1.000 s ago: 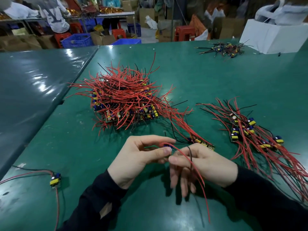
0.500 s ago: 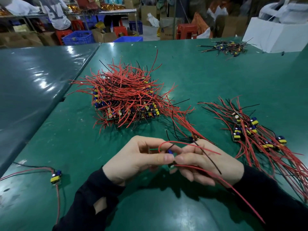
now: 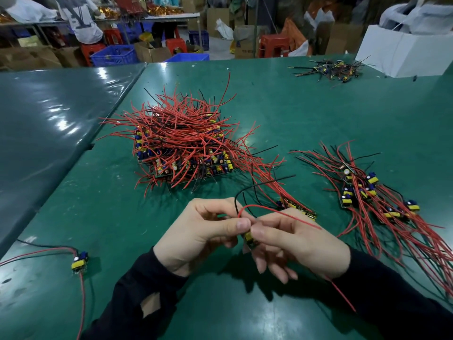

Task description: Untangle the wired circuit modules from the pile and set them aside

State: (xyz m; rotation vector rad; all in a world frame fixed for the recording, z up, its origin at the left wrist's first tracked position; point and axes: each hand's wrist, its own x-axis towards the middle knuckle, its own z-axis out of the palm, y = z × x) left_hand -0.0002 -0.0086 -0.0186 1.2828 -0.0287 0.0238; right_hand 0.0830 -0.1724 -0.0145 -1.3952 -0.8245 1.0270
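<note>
Module (image 3: 249, 238) apparently pinched between both hands (image 3: 247, 231).

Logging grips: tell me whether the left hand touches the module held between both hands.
Touching. Head view: the left hand pinches the module at its wired end.

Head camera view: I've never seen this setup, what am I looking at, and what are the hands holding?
There is no machine here, only a person's two bare hands, seen from a camera worn on the head and looking down at a green table. The left hand and right hand together pinch one small circuit module with red and black wires. Ahead lies the big tangled pile. To the right lies a looser spread of modules. A single module lies at the left.
</note>
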